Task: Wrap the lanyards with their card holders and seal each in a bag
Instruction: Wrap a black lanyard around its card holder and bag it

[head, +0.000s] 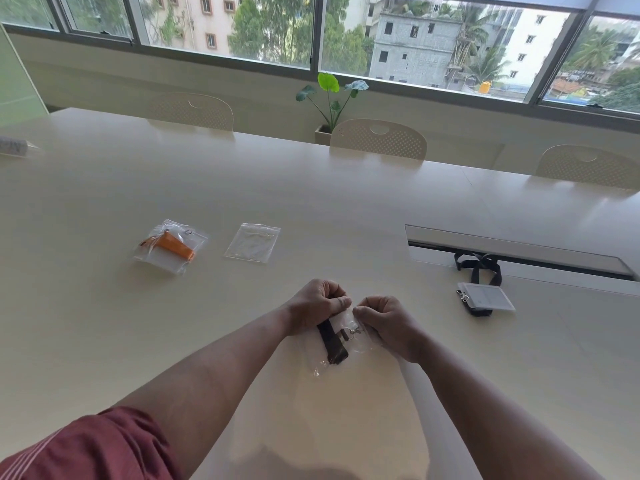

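Filled bag (170, 245) left of spare bag (252, 242); loose lanyard (479, 268) perhaps partly in slot, right

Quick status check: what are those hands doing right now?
Left hand and right hand pinching top of clear bag. Black lanyard inside. Nothing in the way.

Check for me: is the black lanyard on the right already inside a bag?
No, the black lanyard and its card holder lie bare on the table.

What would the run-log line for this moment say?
phase: sealing | left hand, right hand: pinching bag top | held bag: black lanyard | orange-lanyard bag: packed | empty bag | loose lanyard: waiting
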`<action>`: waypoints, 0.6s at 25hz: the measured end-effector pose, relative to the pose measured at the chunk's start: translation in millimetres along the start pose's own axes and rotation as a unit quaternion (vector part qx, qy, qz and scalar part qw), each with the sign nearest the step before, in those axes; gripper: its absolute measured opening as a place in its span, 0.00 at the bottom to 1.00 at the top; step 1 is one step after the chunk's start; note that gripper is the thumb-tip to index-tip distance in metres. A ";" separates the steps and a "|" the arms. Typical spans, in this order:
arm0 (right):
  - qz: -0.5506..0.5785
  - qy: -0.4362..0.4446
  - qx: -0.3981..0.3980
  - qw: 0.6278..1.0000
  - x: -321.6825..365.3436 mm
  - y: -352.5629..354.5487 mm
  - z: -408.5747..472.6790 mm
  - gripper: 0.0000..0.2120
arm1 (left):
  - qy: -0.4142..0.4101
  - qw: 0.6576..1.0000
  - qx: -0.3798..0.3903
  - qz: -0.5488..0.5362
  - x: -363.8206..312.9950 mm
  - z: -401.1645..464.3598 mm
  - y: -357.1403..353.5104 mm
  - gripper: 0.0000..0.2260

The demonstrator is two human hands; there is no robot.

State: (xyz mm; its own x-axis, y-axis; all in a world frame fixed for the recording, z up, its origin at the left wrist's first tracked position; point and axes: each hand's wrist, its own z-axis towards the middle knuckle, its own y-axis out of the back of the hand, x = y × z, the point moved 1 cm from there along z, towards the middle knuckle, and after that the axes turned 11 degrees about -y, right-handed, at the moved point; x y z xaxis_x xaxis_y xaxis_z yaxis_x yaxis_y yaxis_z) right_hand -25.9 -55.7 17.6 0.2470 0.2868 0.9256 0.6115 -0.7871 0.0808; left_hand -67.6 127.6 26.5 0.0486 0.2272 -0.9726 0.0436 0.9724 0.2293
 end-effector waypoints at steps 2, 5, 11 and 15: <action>0.008 -0.007 0.005 1.000 -1.0 0.5 0.5 0.15 | -0.001 1.000 0.000 -0.003 1.3 0.2 -0.1 0.07; 0.013 -0.007 0.014 1.000 -0.8 1.8 0.6 0.14 | 0.000 1.000 -0.002 -0.011 1.7 -0.1 -0.4 0.07; 0.004 -0.005 0.021 1.000 -3.0 3.0 0.7 0.15 | -0.006 1.000 -0.001 0.007 4.4 0.6 -1.2 0.07; 0.006 0.000 0.018 1.000 -3.2 2.7 -0.2 0.14 | 0.008 1.000 0.016 -0.026 1.1 -0.6 0.4 0.07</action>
State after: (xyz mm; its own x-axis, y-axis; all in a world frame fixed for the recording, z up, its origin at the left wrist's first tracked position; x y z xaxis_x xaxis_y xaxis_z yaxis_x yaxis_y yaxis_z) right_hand -25.2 -58.9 14.9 0.2548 0.2785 0.9260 0.6356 -0.7699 0.0567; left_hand -68.1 128.2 25.5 0.0291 0.1772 -0.9837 0.0770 0.9808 0.1790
